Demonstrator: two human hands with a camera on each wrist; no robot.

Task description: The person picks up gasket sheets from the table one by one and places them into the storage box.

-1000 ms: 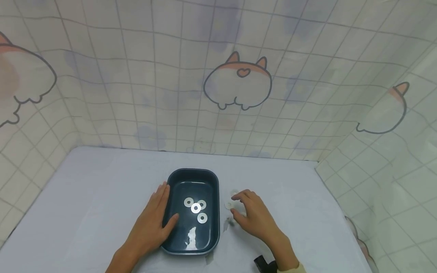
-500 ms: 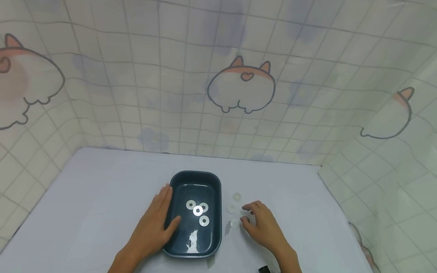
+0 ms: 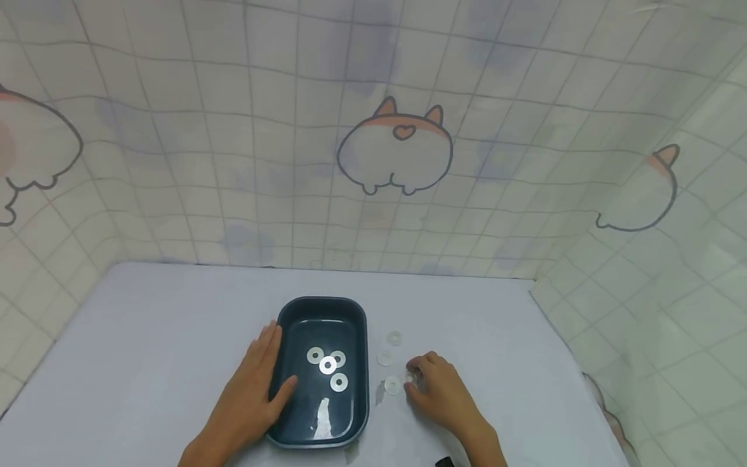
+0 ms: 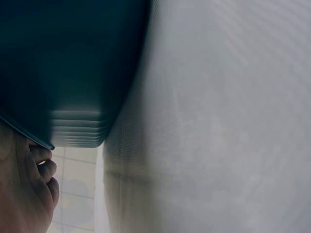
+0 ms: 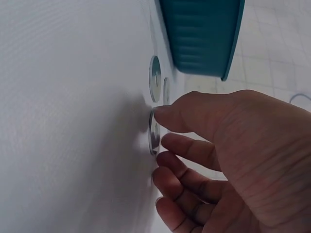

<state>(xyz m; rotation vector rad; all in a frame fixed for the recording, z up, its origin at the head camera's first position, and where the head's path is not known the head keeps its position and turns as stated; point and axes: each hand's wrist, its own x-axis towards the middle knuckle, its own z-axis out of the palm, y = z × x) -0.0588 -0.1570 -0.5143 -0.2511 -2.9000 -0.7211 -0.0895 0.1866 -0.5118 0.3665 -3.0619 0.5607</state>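
Observation:
Around a flat metal washer (image 3: pixel 410 377), my right hand (image 3: pixel 446 392) closes its thumb and index finger at the tabletop. In the right wrist view, this washer (image 5: pixel 154 138) shows between the thumb and the index finger, with the other fingers bent below. Three more washers lie on the cloth beside it, the nearest being a washer (image 3: pixel 393 385) just left of the thumb. My left hand (image 3: pixel 248 389) rests along the left side of a dark blue tray (image 3: pixel 309 418), fingers straight against the wall and thumb over the rim. Several washers (image 3: pixel 339 382) lie inside the tray, two overlapping.
White cloth covers the table (image 3: pixel 175 324). A tiled-pattern curtain (image 3: pixel 280 162) with cartoon animal drawings surrounds it at the back and sides. A small black object (image 3: pixel 445 462) sits by the right wrist at the bottom edge.
My right hand has drawn back toward the near right, off the washers it partly covered, and its thumb and index finger have closed in around one. The left hand keeps its place on the tray.

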